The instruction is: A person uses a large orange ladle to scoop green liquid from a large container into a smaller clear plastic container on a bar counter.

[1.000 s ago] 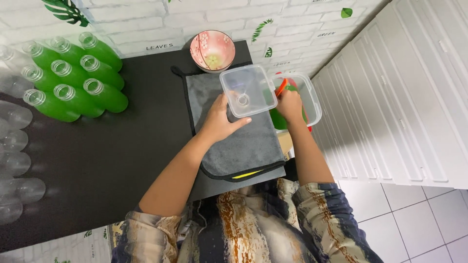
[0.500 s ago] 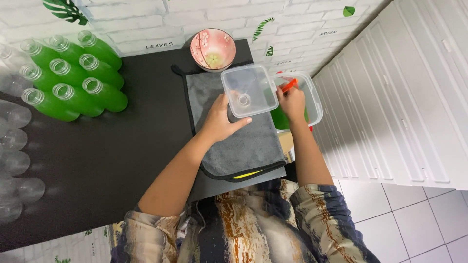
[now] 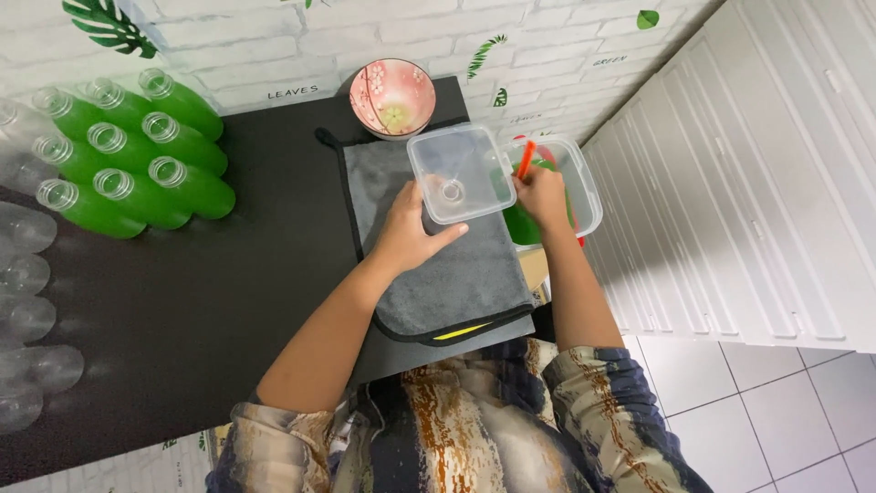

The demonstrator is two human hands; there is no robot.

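My left hand [image 3: 406, 233] grips the near edge of a small clear plastic container [image 3: 461, 173] and holds it tilted above a grey cloth [image 3: 438, 283]. Something small and round shows through its bottom. My right hand [image 3: 540, 194] holds a thin red tool [image 3: 526, 157] inside a larger clear tub [image 3: 586, 183] that holds green liquid. The tub stands at the right edge of the black table [image 3: 228, 301], partly hidden behind the small container.
A pink flowered bowl [image 3: 392, 96] stands at the back by the brick wall. Several open bottles of green liquid [image 3: 137, 164] lie stacked at the back left, with several empty clear bottles [image 3: 27, 274] at the left edge. White cabinet doors [image 3: 748, 183] stand on the right above a tiled floor.
My right hand has shifted the red tool slightly within the tub. My left hand keeps the small container in nearly the same place.
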